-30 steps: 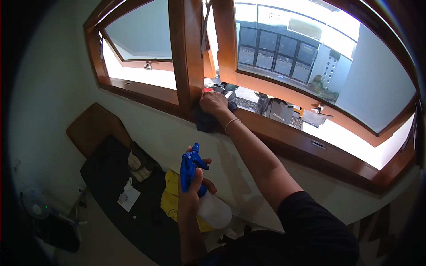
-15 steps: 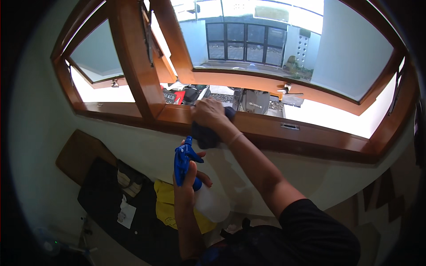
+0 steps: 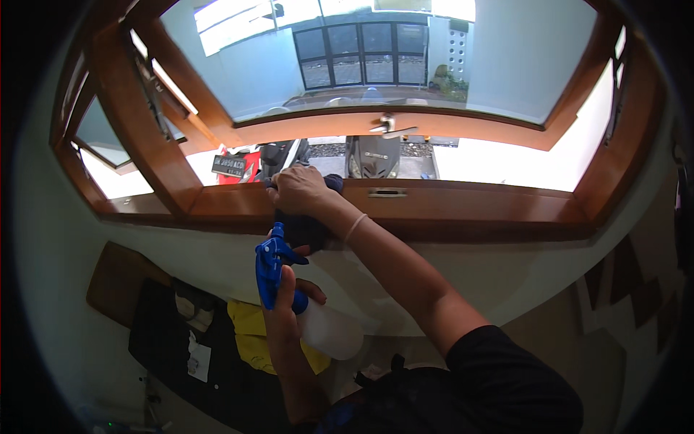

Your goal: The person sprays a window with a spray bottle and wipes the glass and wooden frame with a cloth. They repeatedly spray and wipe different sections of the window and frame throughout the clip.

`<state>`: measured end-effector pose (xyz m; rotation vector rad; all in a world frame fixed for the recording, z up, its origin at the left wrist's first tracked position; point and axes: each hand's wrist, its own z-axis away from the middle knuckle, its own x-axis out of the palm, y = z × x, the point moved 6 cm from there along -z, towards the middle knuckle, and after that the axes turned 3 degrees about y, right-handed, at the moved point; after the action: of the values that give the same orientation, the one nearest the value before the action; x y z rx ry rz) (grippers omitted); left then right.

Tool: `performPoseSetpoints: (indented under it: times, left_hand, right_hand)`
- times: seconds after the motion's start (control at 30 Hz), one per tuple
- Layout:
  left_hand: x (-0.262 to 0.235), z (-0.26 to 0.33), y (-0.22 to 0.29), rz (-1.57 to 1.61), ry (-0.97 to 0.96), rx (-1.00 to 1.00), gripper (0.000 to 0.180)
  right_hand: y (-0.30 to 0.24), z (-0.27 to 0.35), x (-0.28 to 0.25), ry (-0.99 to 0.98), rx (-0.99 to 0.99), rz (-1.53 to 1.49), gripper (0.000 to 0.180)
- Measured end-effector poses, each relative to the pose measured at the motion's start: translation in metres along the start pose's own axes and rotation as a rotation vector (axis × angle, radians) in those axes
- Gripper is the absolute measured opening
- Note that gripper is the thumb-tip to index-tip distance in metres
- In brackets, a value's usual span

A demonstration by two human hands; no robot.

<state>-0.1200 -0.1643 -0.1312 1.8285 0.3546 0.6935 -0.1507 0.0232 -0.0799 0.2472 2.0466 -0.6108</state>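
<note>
My right hand (image 3: 298,189) is closed on a dark cloth (image 3: 303,230), pressing it against the brown wooden window sill (image 3: 448,210). Part of the cloth hangs down over the sill's front edge. Lower and slightly to the left, my left hand (image 3: 288,289) grips a spray bottle by the neck, just under its blue trigger head (image 3: 271,264). The bottle's whitish body (image 3: 332,331) tilts down to the right. Its nozzle points up, close to the hanging cloth.
Above the sill, a wood-framed window sash (image 3: 303,130) is tilted outward, with a metal handle (image 3: 389,126). A metal plate (image 3: 387,193) is set in the sill. Motorbikes (image 3: 372,155) stand outside. Below left, a yellow cloth (image 3: 249,340) lies on a dark surface (image 3: 163,325).
My right hand has slid the cloth rightward along the sill, nearer the metal plate. The view has turned to the right. My left hand keeps its hold on the spray bottle.
</note>
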Motion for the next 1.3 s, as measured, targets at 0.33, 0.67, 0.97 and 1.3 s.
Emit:
performPoseSetpoints:
  times: [0.33,0.67,0.97,1.3]
  left_hand:
    - [0.167,0.043,-0.024,0.096,-0.364,-0.099,0.062]
    - [0.262,0.08,-0.037,0.207,-0.549,-0.167,0.062]
    - [0.197,0.064,-0.028,0.192,-0.38,-0.14,0.066]
    - [0.026,0.01,0.006,0.19,-0.034,0.017,0.064]
  right_hand:
    - [0.169,0.216,-0.179,0.167,0.065,0.123,0.033]
    - [0.269,0.358,-0.294,0.254,0.348,0.271,0.033]
    - [0.188,0.325,-0.23,0.578,0.136,0.507,0.029]
    - [0.013,0.138,-0.066,0.542,-0.205,0.503,0.019]
